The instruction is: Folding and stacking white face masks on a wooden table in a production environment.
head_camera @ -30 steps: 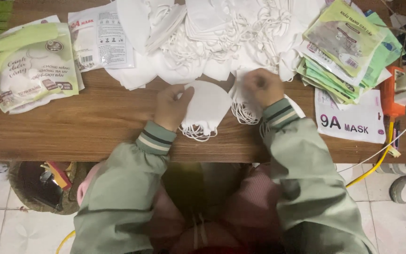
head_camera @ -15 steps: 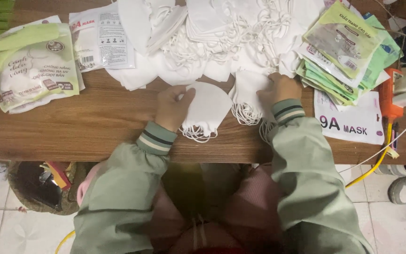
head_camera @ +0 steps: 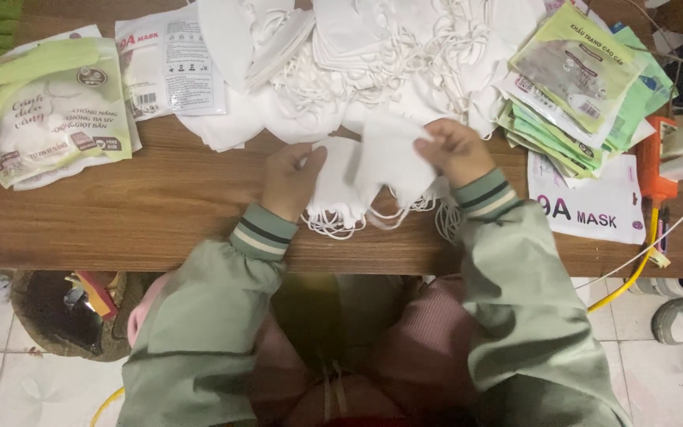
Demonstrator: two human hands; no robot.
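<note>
At frame centre, the right hand (head_camera: pixel 454 150) pinches a white mask (head_camera: pixel 389 158) above the stack (head_camera: pixel 333 186) flattened by the left hand (head_camera: pixel 288 180); a large pile (head_camera: pixel 405 55) on the surface (head_camera: pixel 160 205) remains unstacked.

Light is dim and warm, falling from above onto the table (head_camera: pixel 160 205), so the wood reads orange-brown. The heap of white masks (head_camera: pixel 405 55) at twelve o'clock is the brightest patch and loses detail to mild overexposure. The glossy packets (head_camera: pixel 57 103) at ten o'clock carry soft glare. Below the table edge, towards six o'clock, the lap sinks into deep shadow. The mask (head_camera: pixel 389 158) by the right hand (head_camera: pixel 456 150) is smeared with motion blur. Overall sharpness is soft and grainy.
</note>
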